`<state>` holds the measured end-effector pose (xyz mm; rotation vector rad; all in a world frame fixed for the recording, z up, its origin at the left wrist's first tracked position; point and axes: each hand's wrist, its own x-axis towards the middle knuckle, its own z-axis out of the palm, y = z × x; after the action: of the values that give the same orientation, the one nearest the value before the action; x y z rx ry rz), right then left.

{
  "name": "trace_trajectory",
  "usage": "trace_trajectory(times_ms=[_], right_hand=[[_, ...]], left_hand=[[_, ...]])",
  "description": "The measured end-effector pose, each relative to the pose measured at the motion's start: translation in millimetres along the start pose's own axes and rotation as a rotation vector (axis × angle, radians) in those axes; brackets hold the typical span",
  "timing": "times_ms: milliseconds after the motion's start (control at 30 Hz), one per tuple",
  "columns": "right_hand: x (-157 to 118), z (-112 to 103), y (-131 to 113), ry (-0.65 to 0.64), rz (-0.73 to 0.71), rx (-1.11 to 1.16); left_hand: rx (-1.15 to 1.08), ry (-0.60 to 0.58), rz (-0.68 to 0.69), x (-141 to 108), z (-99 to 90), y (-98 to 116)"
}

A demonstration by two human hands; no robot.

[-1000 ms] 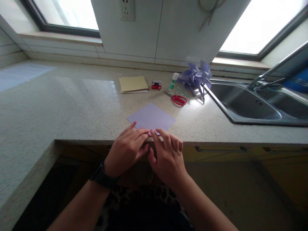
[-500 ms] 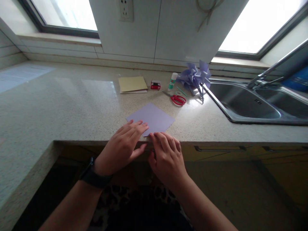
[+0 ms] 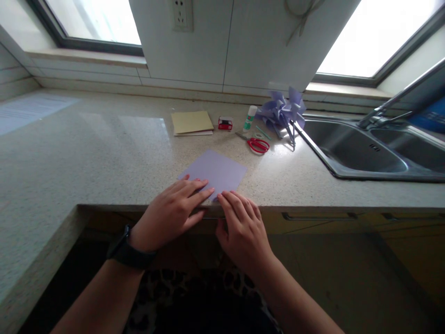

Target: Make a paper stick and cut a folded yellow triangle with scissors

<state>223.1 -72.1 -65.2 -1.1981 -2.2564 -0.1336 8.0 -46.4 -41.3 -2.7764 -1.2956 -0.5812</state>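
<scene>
Shifted leftward and turned slightly, the lilac paper square (image 3: 219,169) lies at the near edge of the worktop (image 3: 121,162). On it the left hand (image 3: 170,211) is spread flat; the right hand (image 3: 245,227) has fingers together at the near corner, any pinch hidden. Beyond lie red-handled scissors (image 3: 257,144), a glue stick (image 3: 249,118) and a small red box (image 3: 225,123), labels unreadable

Two bright windows (image 3: 100,21) (image 3: 354,37); pale tiled wall (image 3: 194,60); speckled stone counter (image 3: 121,157); steel sink (image 3: 347,144); dim floor (image 3: 320,273)
</scene>
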Motion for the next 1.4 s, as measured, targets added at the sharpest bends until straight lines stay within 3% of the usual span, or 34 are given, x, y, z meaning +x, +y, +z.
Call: trace_trajectory(times_ms=[233,767,1233,1400], right_hand=[[-8.4,-2.1,-3.0,0.075,0.021,0.033],[-10.2,0.5,-20.9,0.062,0.102,-0.113],[-0.8,1.7,-14.1,-0.043,0.087,-0.089],[-2.6,-0.9,-10.6,-0.004,0.075,-0.04]], left_hand=[[0.015,-0.004,-0.03,-0.4,0.6,0.9],[0.019,-0.012,-0.033,-1.6,4.8,-0.5],[0.013,0.02,-0.017,-1.5,2.8,1.0],[0.013,0.002,-0.022,-1.4,2.5,0.8]])
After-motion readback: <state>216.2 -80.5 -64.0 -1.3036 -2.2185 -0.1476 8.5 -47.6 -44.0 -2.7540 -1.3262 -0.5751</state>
